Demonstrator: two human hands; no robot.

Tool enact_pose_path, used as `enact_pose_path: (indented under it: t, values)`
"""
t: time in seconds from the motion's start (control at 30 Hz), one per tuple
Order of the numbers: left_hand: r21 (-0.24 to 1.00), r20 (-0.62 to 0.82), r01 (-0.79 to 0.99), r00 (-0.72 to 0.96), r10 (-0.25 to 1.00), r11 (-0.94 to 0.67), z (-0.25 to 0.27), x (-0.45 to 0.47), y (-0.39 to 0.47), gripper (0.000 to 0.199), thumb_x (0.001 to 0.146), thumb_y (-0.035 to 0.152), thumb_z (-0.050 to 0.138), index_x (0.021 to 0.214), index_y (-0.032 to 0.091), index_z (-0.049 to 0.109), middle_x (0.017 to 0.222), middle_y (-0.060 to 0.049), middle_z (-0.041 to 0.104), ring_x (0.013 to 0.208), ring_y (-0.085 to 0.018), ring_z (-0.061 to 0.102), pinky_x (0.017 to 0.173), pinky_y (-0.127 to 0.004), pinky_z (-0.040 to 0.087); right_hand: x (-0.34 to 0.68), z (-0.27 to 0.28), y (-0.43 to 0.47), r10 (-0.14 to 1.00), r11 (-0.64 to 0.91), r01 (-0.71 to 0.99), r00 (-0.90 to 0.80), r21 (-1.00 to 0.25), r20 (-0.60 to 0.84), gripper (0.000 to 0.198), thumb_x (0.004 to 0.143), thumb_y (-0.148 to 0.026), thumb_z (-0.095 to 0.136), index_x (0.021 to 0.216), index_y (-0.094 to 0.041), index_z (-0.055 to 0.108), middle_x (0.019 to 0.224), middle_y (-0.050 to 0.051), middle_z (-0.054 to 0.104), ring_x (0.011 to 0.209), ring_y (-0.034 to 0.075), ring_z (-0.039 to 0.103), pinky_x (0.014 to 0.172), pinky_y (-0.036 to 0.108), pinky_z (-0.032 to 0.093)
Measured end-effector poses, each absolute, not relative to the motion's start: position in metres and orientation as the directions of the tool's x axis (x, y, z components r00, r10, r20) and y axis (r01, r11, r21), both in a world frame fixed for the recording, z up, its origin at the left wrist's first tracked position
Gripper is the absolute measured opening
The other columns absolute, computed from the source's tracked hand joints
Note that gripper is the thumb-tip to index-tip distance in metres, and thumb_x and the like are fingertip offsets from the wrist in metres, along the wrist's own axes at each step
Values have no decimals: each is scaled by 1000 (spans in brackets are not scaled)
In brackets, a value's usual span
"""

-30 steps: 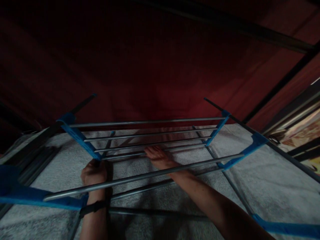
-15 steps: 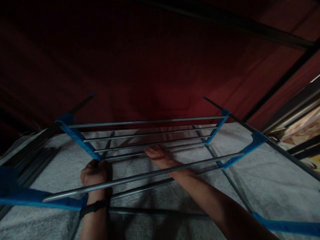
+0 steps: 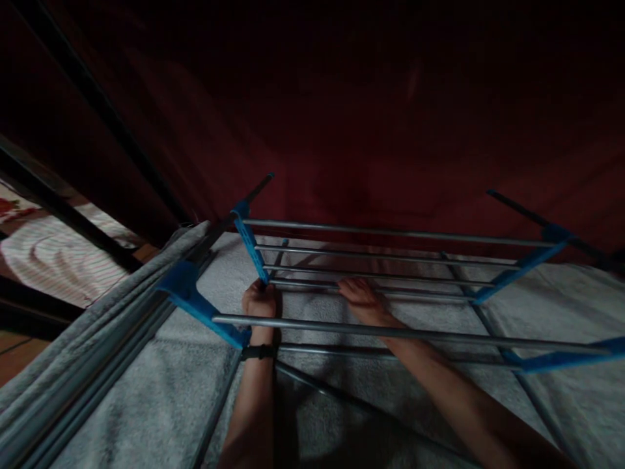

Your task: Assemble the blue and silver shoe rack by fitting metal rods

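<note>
A metal rack with grey rods and blue plastic brackets spans the middle of the head view. My left hand is closed around the lower corner of the left far bracket, where it meets a dark pole; the fingers hide the joint. To the right, my right hand has its fingers curled over the lowest far rod. Both forearms pass under or behind the near upper rod. A dark band circles my left wrist.
The rack is on a grey fleecy blanket. Several metal tubes lie along its left side. A slanting tube crosses the near part. Dark red cloth hangs behind, with a dark frame bar at left.
The view has turned left, so the rack appears farther right and the left side shows more. My hands keep their places on the bracket corner and the rod.
</note>
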State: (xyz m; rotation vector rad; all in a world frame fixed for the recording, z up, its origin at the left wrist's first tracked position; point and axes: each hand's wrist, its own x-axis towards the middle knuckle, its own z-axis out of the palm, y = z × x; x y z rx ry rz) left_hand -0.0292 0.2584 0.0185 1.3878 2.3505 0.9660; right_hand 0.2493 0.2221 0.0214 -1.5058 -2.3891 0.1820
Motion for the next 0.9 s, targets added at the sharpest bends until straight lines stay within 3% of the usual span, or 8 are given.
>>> enact_pose_path:
  t: [0.5,0.9]
  values:
    - [618,100,706,-507,856,346,11,-31,260,29,88,25,58,109,13,74,100,-15,76,95,-25,68,76,-30,46,249,25,227,897,441,857,-418,-266,143,25,102,-12,42,111,-19,65,113,4,65,108,18,54,101,30,36]
    - [652,162,678,-562,812,339,6,-28,261,34,86,20,57,115,11,72,105,-16,76,101,-28,68,86,-35,51,254,8,239,885,465,812,-427,-352,184,17,98,-14,48,102,-21,63,105,5,65,101,21,56,93,32,41]
